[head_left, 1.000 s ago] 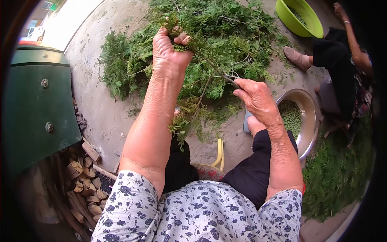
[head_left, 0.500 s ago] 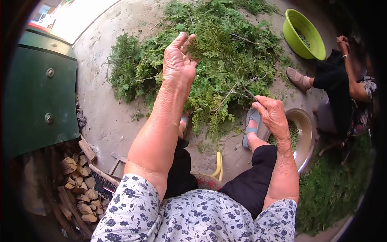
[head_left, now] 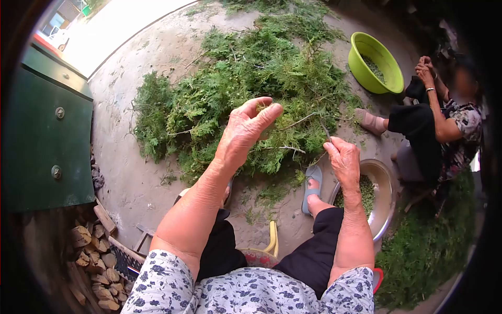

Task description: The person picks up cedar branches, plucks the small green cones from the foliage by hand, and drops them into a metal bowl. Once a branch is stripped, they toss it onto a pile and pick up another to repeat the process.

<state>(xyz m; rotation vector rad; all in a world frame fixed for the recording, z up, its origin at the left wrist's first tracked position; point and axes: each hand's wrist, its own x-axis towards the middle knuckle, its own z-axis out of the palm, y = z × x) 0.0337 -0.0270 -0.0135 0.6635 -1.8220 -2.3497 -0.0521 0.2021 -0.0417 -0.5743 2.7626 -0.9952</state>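
Observation:
My right hand (head_left: 343, 162) pinches the bare stem of a leafy green branch (head_left: 324, 127), which reaches away over the heap. My left hand (head_left: 248, 124) is raised in front of the heap of green sprigs (head_left: 219, 89), its thumb and fingers curved with a gap between them; nothing clear shows in it. Below my right hand, a metal basin (head_left: 387, 201) with small green pieces stands beside my foot.
A lime green tub (head_left: 356, 65) holds small green pieces at the upper right. Another person (head_left: 442, 123) sits beside it, hands together. A green cabinet (head_left: 49, 131) and chopped wood (head_left: 99, 261) are at left. More greenery (head_left: 429, 251) lies at lower right.
My left hand has moved down and turned, now lower over the heap. The branch in my right hand has swung away from me. The view has shifted slightly.

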